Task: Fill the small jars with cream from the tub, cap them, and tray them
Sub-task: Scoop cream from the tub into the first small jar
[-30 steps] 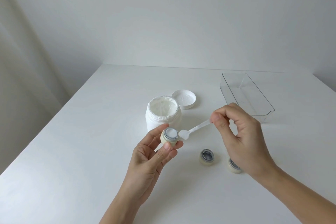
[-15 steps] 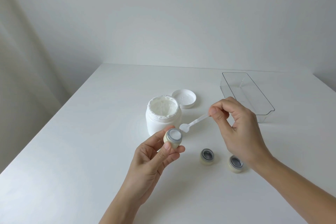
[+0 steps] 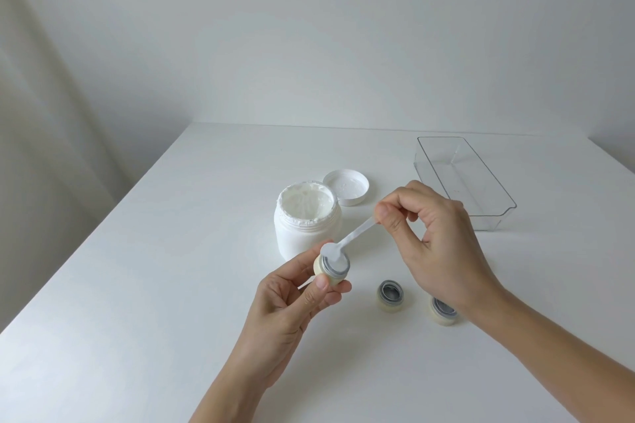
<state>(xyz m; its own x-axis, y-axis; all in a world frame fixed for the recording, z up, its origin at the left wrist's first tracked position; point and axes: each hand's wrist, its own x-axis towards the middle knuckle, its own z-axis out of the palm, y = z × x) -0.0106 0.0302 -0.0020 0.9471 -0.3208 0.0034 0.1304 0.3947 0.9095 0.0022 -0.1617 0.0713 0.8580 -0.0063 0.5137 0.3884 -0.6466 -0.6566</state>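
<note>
With the left hand (image 3: 292, 299) pinching the small cream-yellow jar (image 3: 331, 266) aloft and the right hand (image 3: 436, 233) pinching the white plastic spatula (image 3: 347, 240) on its mouth, cream may smear the rim or drip onto the counter (image 3: 171, 285) below.

- We see an open white tub (image 3: 307, 221) of cream, its lid (image 3: 347, 187) lying just behind it.
- One small jar (image 3: 332, 265) is tilted and filled white; a spatula (image 3: 347, 240) touches its mouth.
- Two open jars (image 3: 390, 295) (image 3: 442, 314) stand near right.
- A clear tray (image 3: 464, 182) lies far right.
</note>
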